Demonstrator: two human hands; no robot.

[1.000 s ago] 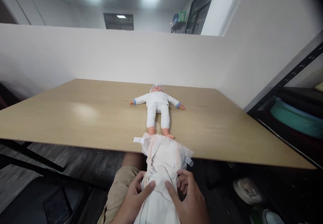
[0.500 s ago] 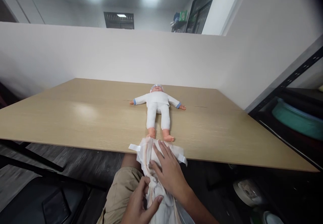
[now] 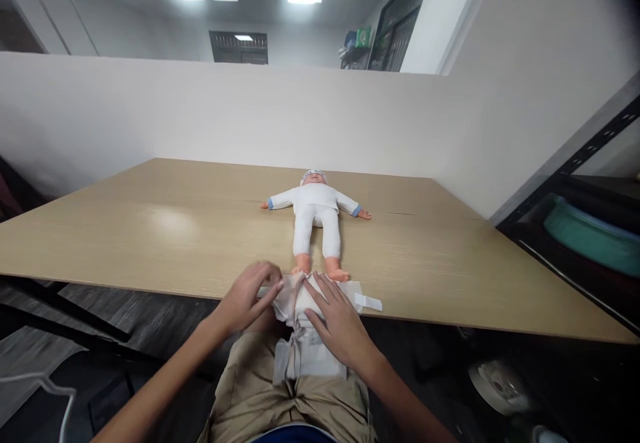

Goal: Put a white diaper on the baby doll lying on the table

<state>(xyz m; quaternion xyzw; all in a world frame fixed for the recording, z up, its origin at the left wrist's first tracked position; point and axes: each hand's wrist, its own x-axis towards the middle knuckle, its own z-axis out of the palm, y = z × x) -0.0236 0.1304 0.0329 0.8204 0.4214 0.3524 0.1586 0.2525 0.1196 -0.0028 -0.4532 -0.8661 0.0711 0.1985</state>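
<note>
A white disposable diaper (image 3: 311, 351) lies opened out over the table's front edge and hangs down onto my lap. My right hand (image 3: 336, 320) rests flat on its upper part, fingers stretched toward the table. At the diaper's upper left corner my left hand (image 3: 253, 293) has thumb and fingers bent together, pinching the thin edge by the tab. A white fastening tab (image 3: 369, 302) sticks out on the right side. Just beyond the diaper, a baby doll (image 3: 316, 220) in white clothes and a cap lies on its back, arms spread, feet toward me.
The wooden table (image 3: 200, 243) reaches back to a low white wall (image 3: 280, 110). On the right stands a dark metal shelf (image 3: 565, 163) holding a green item (image 3: 590, 233). A black chair (image 3: 75, 390) is at the lower left, with a white wire-like object (image 3: 67, 393) above it.
My left hand has moved from the diaper's lower part up to its upper left corner. The diaper's lower part now hangs flatter and wider. My right hand stays on it.
</note>
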